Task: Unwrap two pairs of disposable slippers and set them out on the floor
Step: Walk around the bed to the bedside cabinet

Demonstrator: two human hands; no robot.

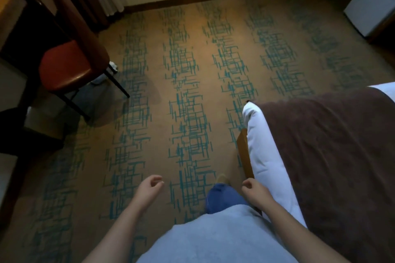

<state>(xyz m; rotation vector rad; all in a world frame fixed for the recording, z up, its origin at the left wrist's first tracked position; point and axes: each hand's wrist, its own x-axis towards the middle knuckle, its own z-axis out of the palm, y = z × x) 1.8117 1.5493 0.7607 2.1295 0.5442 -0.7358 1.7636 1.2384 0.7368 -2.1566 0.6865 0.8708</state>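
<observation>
**Red seat, patterned carpet, two empty hands**

Red vinyl covers the chair (pixel 70 66) at the far left, its dark legs standing on the tan carpet (pixel 192 92) with teal crosshatch stripes. Low in the middle, the left hand (pixel 149 188) hangs over the carpet, fingers loosely curled, holding nothing. The right hand (pixel 254 191) is likewise half-curled and empty, just beside the bed (pixel 320 156) with its white duvet and brown throw. No slippers are in view.
</observation>
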